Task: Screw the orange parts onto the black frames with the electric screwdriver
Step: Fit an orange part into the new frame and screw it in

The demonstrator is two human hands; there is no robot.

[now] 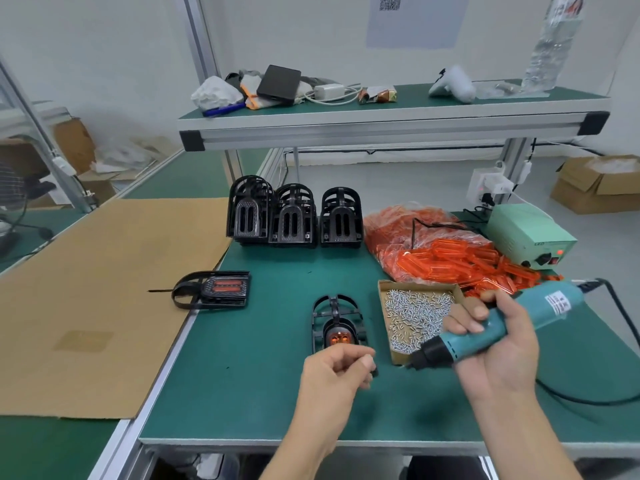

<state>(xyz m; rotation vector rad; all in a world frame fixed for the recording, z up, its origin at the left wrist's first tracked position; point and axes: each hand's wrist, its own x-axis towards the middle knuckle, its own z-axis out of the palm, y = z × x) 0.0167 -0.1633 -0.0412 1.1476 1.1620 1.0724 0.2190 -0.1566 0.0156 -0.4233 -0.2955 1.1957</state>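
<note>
Green bench mat (pixel 263 393) under a white-walled room, shelf (pixel 381 129) overhead.

Right of the black frame (pixel 334 323), which sat mid-mat with an orange part (pixel 338 338) in it, a shallow cardboard tray (pixel 417 320) held small silvery screws. Beyond the tray lay a clear bag of glossy orange parts (pixel 450 251). The right hand (pixel 498 344) gripped the teal screwdriver (pixel 495 327); the left hand (pixel 337 372) pinched its fingertips near the frame, though what it held was unclear.

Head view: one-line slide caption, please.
Right hand holds electric screwdriver by screw tray; left hand at orange-fitted black frame.
</note>
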